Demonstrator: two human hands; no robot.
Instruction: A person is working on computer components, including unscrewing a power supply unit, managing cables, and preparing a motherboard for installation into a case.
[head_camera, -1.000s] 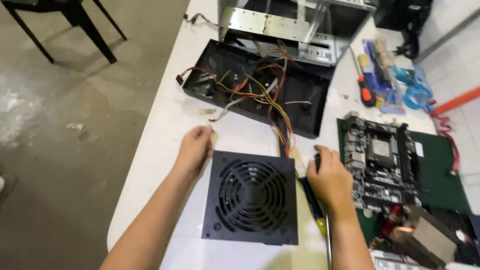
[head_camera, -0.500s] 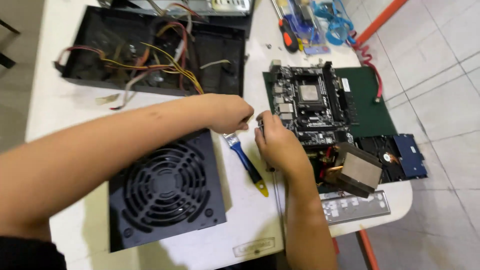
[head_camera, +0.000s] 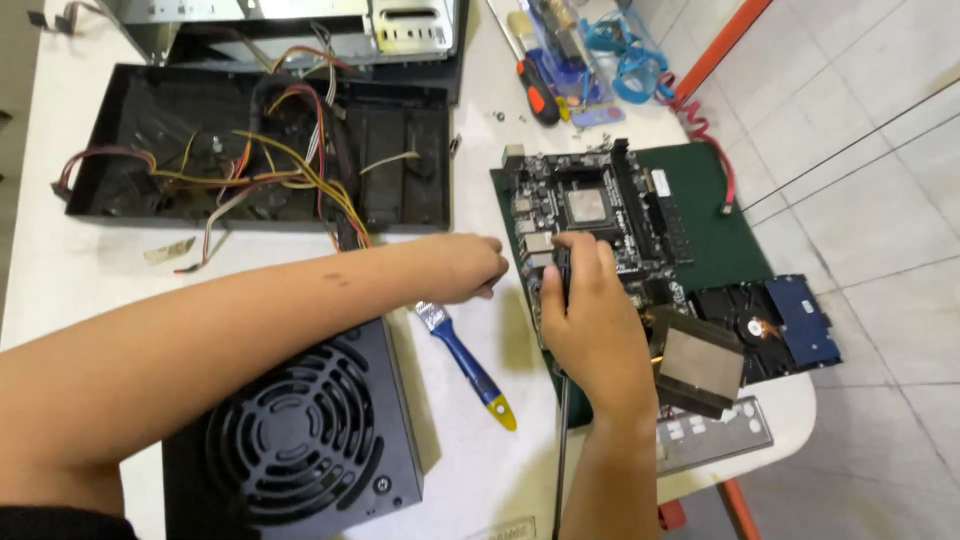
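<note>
While the right hand (head_camera: 590, 325) stays curled on the motherboard (head_camera: 600, 215), the empty, loosely closed left hand (head_camera: 460, 265) has been pulled back off it.

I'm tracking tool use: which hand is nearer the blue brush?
Left. The left hand hovers just above the brush bristles; the right hand is off to its right, on the motherboard.

One motherboard (head_camera: 600, 215), one brush (head_camera: 465, 362), two hands.
</note>
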